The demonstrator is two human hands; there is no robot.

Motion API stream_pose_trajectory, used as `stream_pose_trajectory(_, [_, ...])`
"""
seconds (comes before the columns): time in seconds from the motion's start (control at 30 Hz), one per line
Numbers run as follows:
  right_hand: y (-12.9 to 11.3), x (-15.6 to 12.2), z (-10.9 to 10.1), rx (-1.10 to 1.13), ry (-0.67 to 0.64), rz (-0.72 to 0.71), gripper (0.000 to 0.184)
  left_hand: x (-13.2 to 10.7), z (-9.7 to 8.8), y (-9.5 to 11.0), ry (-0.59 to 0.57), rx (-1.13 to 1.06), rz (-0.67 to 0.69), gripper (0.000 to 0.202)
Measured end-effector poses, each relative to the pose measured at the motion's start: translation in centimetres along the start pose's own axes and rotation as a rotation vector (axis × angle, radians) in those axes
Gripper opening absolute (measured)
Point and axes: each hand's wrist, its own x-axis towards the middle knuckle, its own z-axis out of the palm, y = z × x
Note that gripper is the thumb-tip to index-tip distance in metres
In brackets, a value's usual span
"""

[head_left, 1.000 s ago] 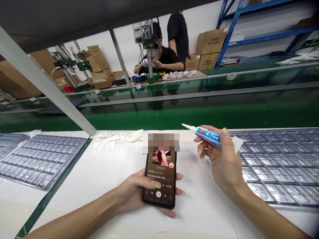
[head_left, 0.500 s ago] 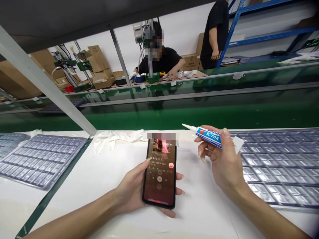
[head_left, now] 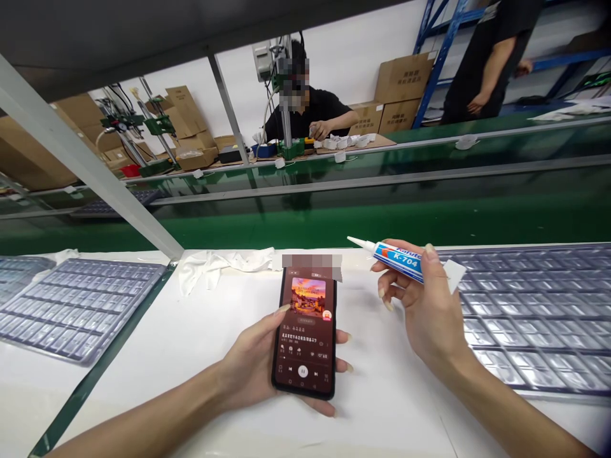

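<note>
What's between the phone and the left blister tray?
Head view: going from the phone to the blister tray, white bench top, then a dark green strip along the tray's edge.

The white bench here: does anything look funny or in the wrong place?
A crumpled white cloth lies bunched on the white bench, unlike the neat plastic tray. The left hand holds a phone showing a music player, odd beside the right hand's K-704 glue tube.

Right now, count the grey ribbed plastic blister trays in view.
4. One tray lies on the white bench at right, one at left, a cut-off one at the far left edge, and one beyond, by the green conveyor belt. Others may be hidden.
</note>
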Motion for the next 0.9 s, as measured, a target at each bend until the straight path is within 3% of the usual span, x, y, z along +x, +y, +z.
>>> stream_pose_trajectory(0.3, [-0.1, -0.2, 0.1, -0.013, 0.017, 0.009, 0.053, 0.0, 0.3, -0.2, 0.134, 0.13, -0.013, 0.033])
stream_pose_trajectory(0.47, [-0.3, -0.3, 0.4, -0.017, 0.03, 0.01, 0.054, -0.3, -0.1, 0.2, 0.035, 0.03, 0.059, 0.049])
stream_pose_trajectory(0.53, [-0.3, -0.3, 0.5, -0.017, 0.03, 0.013, 0.054, -0.3, -0.3, 0.4, 0.031, -0.042, 0.041, 0.076])
stream_pose_trajectory(0.6, [-0.2, -0.2, 0.6, -0.017, 0.034, 0.015, 0.055, -0.3, -0.5, 0.5, 0.049, -0.088, 0.032, 0.088])
stream_pose_trajectory(0.77, [0.2, -0.3, 0.6, -0.028, 0.007, 0.018, 0.058, 0.2, -0.9, 0.2, -0.054, -0.179, 0.105, 0.084])
stream_pose_trajectory(0.9, [0.5, -0.3, 0.7, -0.014, 0.001, 0.008, 0.059, -1.1, -0.2, 1.9, -0.123, -0.146, 0.291, 0.071])
